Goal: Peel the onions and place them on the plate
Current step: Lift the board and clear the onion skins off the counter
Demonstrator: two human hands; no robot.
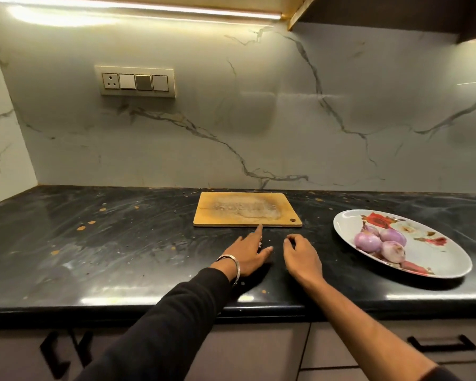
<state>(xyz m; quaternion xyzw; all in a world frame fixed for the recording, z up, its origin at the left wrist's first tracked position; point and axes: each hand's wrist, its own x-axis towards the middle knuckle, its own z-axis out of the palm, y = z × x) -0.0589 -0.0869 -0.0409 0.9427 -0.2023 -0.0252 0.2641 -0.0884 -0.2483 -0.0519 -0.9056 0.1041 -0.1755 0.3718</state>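
Note:
Three peeled purple onions (379, 243) lie together on a white oval plate (437, 259) with a red flower print, at the right of the black counter. My left hand (248, 253) rests on the counter in front of the wooden chopping board (246, 213), its index finger stretched out to the board's front edge. My right hand (300, 255) rests just right of it with loosely curled fingers and holds nothing. Both hands are well left of the plate.
The black marbled counter (107, 243) runs from the left wall to the right edge of view. A switch and socket panel (135, 81) is on the marble backsplash. Cabinet doors with black handles (441, 346) are below the counter edge.

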